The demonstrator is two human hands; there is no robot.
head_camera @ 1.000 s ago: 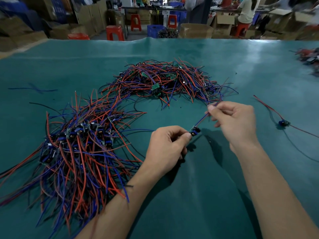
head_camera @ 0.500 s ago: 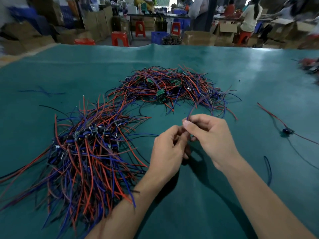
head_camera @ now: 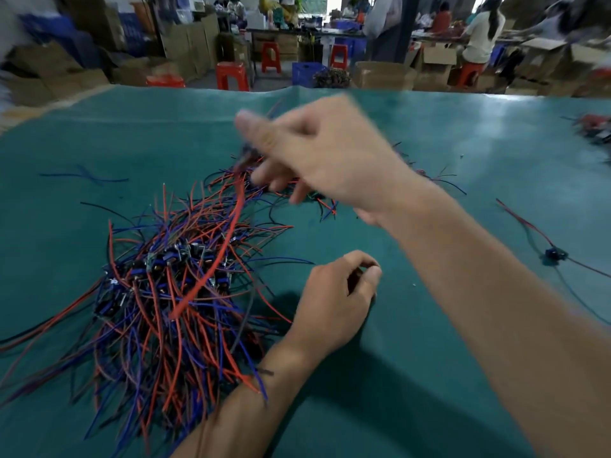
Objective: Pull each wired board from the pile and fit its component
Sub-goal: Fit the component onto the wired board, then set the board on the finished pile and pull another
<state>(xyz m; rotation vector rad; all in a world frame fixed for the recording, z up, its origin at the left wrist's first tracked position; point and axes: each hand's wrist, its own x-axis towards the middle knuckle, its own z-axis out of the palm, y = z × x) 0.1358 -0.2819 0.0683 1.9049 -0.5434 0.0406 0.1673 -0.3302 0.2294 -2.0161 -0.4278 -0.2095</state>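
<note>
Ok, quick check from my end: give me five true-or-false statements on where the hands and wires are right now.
1. The right hand is raised over the wires with a red wire trailing from it. True.
2. The left hand is buried in the near pile of red and blue wires. False: it rests on the green table cover beside the pile, fingers curled; whether it holds anything is hidden.
3. A single wired board lies apart on the right. True.
4. The table cover is red. False: it is green.
5. Red stools stand beyond the table. True.
</note>
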